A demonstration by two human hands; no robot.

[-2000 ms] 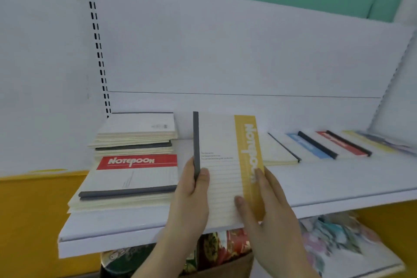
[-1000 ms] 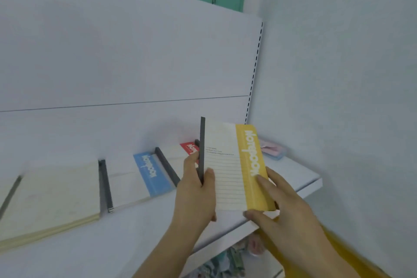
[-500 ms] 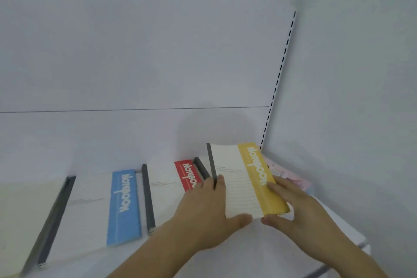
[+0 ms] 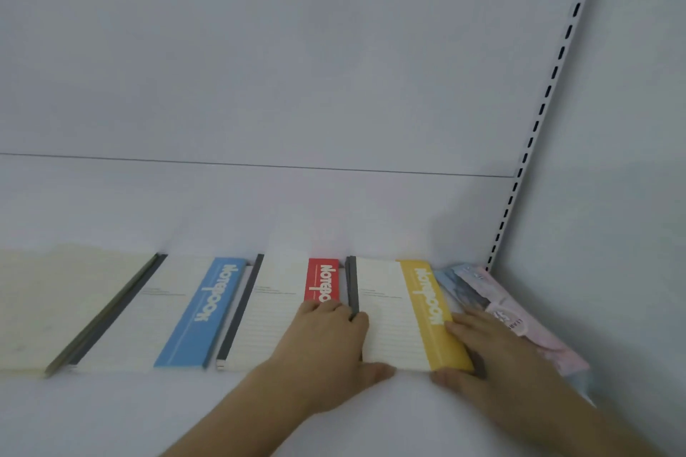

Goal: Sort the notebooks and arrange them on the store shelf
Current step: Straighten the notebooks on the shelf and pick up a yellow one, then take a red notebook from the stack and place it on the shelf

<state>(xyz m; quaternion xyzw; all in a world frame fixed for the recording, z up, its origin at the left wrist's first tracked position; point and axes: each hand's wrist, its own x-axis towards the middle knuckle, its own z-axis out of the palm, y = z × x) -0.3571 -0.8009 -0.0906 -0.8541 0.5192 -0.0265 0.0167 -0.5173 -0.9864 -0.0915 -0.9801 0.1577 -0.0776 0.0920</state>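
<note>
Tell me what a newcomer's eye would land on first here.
The yellow-banded notebook lying near the right corner of the shelf, with the left hand at its dark spine and the right hand along its yellow edge. Left of it, a red-banded notebook and a blue-banded notebook lie in a row.

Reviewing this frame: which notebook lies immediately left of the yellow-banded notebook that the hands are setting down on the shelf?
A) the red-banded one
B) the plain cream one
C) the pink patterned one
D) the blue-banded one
A: the red-banded white notebook lies right beside the dark spine of the yellow-banded white notebook, with the blue-banded white notebook further left.
</note>
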